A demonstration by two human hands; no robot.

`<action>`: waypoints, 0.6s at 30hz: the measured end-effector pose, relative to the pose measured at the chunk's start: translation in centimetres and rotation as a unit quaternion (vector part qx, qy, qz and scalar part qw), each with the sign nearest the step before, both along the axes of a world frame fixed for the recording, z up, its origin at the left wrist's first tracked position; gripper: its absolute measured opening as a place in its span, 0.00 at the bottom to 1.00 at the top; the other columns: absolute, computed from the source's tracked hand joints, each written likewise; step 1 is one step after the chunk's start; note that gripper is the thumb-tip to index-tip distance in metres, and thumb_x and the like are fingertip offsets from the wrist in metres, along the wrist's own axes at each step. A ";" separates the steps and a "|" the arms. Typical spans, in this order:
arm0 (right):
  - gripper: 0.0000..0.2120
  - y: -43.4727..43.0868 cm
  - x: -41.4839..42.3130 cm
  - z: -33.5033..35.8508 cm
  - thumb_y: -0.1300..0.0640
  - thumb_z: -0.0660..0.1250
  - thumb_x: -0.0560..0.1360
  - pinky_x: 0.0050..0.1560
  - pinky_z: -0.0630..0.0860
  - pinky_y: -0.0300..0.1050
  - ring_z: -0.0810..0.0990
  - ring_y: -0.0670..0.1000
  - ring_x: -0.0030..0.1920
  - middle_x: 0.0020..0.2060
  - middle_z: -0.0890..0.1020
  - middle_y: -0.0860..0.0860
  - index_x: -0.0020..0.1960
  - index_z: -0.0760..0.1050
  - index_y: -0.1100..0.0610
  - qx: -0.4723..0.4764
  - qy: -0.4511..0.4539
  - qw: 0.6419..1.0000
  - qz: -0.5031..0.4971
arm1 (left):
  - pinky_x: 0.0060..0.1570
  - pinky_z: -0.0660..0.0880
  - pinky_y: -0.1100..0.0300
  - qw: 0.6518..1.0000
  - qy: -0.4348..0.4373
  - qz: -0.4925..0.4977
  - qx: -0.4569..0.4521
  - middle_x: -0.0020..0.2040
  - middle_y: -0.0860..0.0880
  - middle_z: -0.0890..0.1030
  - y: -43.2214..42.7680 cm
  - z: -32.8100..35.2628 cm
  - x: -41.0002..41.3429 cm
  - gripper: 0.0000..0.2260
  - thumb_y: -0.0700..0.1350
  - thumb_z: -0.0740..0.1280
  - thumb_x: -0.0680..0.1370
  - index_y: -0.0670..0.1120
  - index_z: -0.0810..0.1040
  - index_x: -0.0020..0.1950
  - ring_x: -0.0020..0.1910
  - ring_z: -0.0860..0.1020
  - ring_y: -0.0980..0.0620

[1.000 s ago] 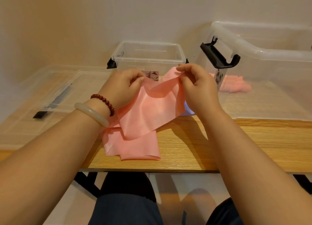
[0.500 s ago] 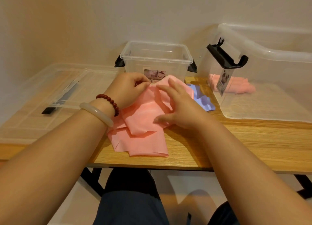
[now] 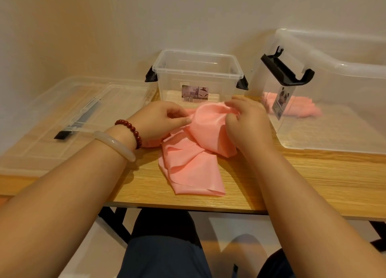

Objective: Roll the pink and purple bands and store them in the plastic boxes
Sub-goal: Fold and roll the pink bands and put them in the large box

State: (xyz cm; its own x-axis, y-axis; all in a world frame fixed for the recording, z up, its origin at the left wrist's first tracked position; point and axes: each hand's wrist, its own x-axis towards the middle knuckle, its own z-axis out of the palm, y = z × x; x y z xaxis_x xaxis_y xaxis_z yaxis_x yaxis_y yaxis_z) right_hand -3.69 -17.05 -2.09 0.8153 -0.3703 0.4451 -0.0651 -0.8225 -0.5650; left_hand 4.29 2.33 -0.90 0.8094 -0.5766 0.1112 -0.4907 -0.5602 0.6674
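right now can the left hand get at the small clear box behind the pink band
Probably yes: the small clear box stands open just beyond the left hand with nothing between them, though that hand is pinching the pink band.

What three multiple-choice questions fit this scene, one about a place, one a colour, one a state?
1. Where does the small box stand? A on the floor; B on the table, beyond the band; C inside another box.
2. What colour is the band? A purple; B green; C pink.
3. How do the left hand and right hand meet the band? A both pinch it; B both lie flat on it; C neither touches it.
Answers: B, its base rests on the wood; C, the cloth is plainly pink; A, both grip its upper fold.
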 end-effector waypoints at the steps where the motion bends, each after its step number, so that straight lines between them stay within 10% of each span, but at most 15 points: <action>1: 0.21 0.5 -0.3 0.2 0.57 0.60 0.73 0.70 0.63 0.47 0.69 0.54 0.68 0.66 0.77 0.50 0.65 0.78 0.53 -0.014 -0.032 0.998 0.046 | 0.41 0.69 0.74 1.000 -0.008 -0.002 0.001 0.45 0.62 0.79 -0.2 -0.1 0.1 0.07 0.49 0.69 0.77 0.54 0.81 0.55 0.43 0.75 0.68; 5: 0.23 1.0 -0.2 -0.1 0.49 0.67 0.76 0.67 0.65 0.50 0.71 0.53 0.66 0.65 0.77 0.49 0.71 0.71 0.46 -0.143 0.096 0.976 0.129 | 0.40 0.71 0.71 0.998 -0.047 0.020 -0.032 0.44 0.59 0.79 -0.7 -0.4 0.0 0.05 0.45 0.67 0.78 0.53 0.80 0.53 0.42 0.76 0.65; 10: 0.11 -0.7 0.0 0.0 0.55 0.61 0.79 0.45 0.70 0.46 0.78 0.54 0.50 0.48 0.83 0.51 0.54 0.82 0.51 0.019 -0.011 1.000 -0.005 | 0.48 0.76 0.63 0.999 0.025 -0.026 -0.011 0.52 0.60 0.77 -0.5 0.1 -0.5 0.15 0.54 0.68 0.76 0.58 0.74 0.63 0.50 0.78 0.60; 13: 0.16 -1.1 0.0 0.2 0.59 0.58 0.81 0.48 0.71 0.45 0.78 0.56 0.54 0.54 0.82 0.52 0.64 0.78 0.49 0.047 0.000 0.999 -0.019 | 0.51 0.73 0.60 0.988 -0.026 -0.056 0.144 0.52 0.59 0.78 -0.6 -0.4 -0.9 0.15 0.54 0.73 0.73 0.56 0.78 0.58 0.51 0.76 0.57; 18: 0.31 -1.3 -0.6 0.3 0.70 0.56 0.74 0.62 0.73 0.56 0.73 0.58 0.64 0.66 0.76 0.52 0.72 0.69 0.47 0.046 0.040 0.997 -0.050 | 0.41 0.68 0.67 0.994 -0.093 0.061 0.014 0.44 0.57 0.78 -0.2 -0.3 -0.8 0.07 0.44 0.65 0.79 0.50 0.82 0.52 0.43 0.74 0.61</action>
State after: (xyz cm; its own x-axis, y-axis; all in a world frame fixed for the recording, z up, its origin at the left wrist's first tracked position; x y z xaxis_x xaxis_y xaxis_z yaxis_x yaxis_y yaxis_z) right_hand -4.25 -18.30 -1.82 0.8038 -0.4883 0.3398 -0.1928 -0.7542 -0.6277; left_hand 3.50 2.18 -1.22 0.8409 -0.4801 0.2496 -0.5305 -0.6407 0.5550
